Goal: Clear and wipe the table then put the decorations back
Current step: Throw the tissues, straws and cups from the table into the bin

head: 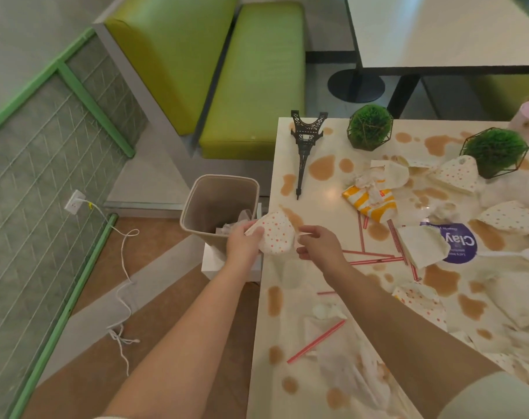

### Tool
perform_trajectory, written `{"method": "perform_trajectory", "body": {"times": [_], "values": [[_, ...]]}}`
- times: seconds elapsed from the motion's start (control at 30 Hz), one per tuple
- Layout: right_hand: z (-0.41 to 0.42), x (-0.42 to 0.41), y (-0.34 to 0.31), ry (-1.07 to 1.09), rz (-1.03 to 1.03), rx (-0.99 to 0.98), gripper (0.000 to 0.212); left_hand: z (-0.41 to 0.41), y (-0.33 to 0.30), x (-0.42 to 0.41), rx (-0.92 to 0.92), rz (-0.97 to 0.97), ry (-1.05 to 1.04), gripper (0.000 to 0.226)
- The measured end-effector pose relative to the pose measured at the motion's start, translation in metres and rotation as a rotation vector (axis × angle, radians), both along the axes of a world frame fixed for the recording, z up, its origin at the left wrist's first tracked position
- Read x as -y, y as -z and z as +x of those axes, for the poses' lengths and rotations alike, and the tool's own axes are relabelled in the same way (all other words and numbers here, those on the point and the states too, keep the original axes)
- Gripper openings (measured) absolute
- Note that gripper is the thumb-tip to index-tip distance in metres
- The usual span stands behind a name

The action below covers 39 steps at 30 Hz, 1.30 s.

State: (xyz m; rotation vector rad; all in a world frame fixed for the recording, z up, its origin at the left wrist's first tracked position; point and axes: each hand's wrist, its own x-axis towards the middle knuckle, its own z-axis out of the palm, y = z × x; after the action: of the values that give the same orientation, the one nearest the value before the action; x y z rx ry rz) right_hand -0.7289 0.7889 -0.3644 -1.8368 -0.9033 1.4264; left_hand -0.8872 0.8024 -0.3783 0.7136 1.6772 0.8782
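**— What have you got in your hands?**

— A dotted wrapper (pixel 276 235), held at the table's (pixel 290 300) left edge. My left hand (pixel 244 241) grips its left end, fingers curled round the paper. My right hand (pixel 317 244) pinches the right corner between thumb and fingertips. So both are closed on the same piece.

**— And where does it go?**

— Into the bin (pixel 219 207), I judge. It stands on the floor just beside the table, at about ten o'clock from the wrapper, mouth open and tipped toward me, with some paper already inside.

**— Which hand is nearer?**

— The left. It is already past the table edge, almost over the bin's near rim. The right sits over the tabletop, on the far side of the wrapper from the bin.

**— How does the wrapper lie?**

— Its long side runs from nine to three, hand to hand, so it points toward the bin side. I would let go with the right and carry it over with the left.

**— The decorations?**

— The tower (pixel 305 146) and two plants (pixel 369 127) stand at twelve to two, among spills.
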Motion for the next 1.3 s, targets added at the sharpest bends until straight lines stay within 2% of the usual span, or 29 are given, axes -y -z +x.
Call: {"method": "perform_trajectory", "body": {"times": [0.17,0.33,0.47,0.6,0.73,0.93,1.17,1.3], "values": [[-0.023,-0.022,0.005,0.024,0.010,0.063,0.026,-0.044,-0.006,-0.034,-0.096,0.084,-0.136,0.029],[-0.030,-0.040,0.013,0.052,0.027,0.078,0.026,-0.076,0.000,-0.069,-0.166,0.064,-0.153,0.030],[-0.034,-0.049,0.017,0.078,0.030,0.071,0.027,-0.088,0.010,-0.086,-0.263,0.047,0.030,0.040],[-0.032,-0.051,0.020,0.086,0.032,0.069,0.026,-0.084,0.011,-0.088,-0.475,-0.039,0.237,0.051],[-0.024,-0.052,0.020,0.103,0.060,0.067,0.023,-0.061,0.013,-0.083,-0.415,0.027,0.301,0.032],[0.008,-0.038,0.015,0.171,0.086,0.057,0.021,0.000,0.011,-0.071,-0.404,0.104,0.525,0.015],[0.066,-0.019,0.010,0.249,0.126,0.174,0.011,0.064,0.009,-0.049,-0.386,0.114,0.623,0.018],[0.103,-0.009,0.011,0.162,0.114,0.351,0.016,0.095,0.013,-0.033,-0.432,0.099,0.716,0.018]]}}
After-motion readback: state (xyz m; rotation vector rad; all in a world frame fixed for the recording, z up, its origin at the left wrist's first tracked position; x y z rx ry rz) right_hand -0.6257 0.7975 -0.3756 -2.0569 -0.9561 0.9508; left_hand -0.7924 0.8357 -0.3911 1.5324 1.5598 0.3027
